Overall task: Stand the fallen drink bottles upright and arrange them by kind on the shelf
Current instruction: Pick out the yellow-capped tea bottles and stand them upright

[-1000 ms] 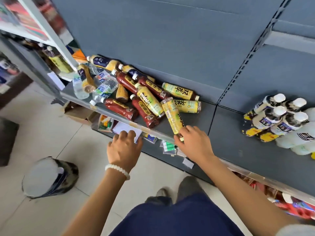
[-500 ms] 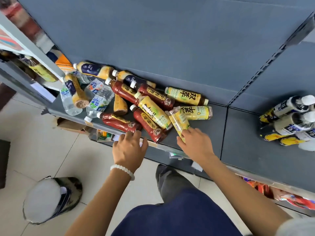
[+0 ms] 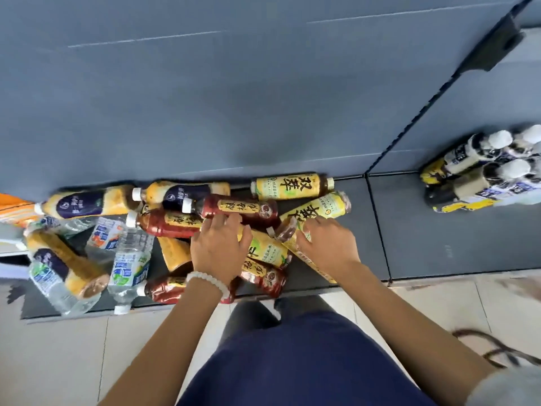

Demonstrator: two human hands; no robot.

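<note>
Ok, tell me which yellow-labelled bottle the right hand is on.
The right hand grips the yellow-labelled bottle at the shelf front, running under the palm. The other two, the yellow bottle against the back wall and the slanted yellow bottle, lie untouched.

A tall grey-blue back panel (image 3: 234,92) fills the upper part of the view, with faint horizontal seams across it and a dark perforated upright (image 3: 439,92) that runs diagonally on the right side. Below lies a dark grey shelf board (image 3: 415,230), divided by a thin joint line. Under its front edge the floor (image 3: 58,361) is made of pale beige tiles, evenly and softly lit.
</note>
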